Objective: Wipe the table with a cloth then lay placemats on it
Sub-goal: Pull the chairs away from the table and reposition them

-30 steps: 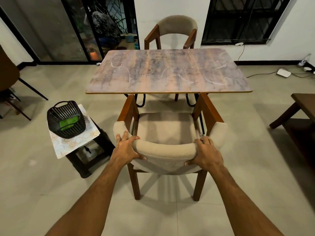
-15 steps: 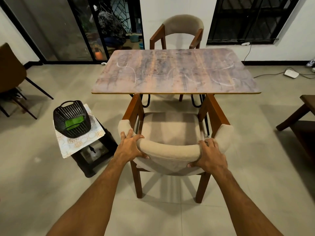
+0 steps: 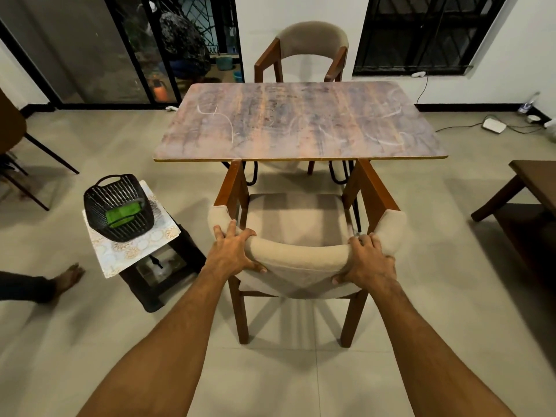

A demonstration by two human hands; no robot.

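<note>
A rectangular table (image 3: 301, 124) with a worn wood-pattern top and white smears stands ahead, nothing on it. A wooden chair (image 3: 301, 224) with beige padding sits between me and the table's near edge. My left hand (image 3: 233, 251) grips the left part of its padded backrest, and my right hand (image 3: 368, 260) grips the right part. To the left, a black plastic basket (image 3: 118, 207) holds a green cloth (image 3: 123, 215). The basket rests on patterned placemats (image 3: 132, 245) stacked on a small black stool.
A second chair (image 3: 307, 52) stands at the table's far side. A dark wooden bench (image 3: 529, 191) is at the right. Another chair's legs (image 3: 36, 164) show at the far left. A bare foot (image 3: 66, 278) appears at the left edge. Cables lie along the back wall.
The view has shifted a little; the table and chair now sit further right in frame. A foot has come into view at the left. Both hands keep their grip on the backrest.
</note>
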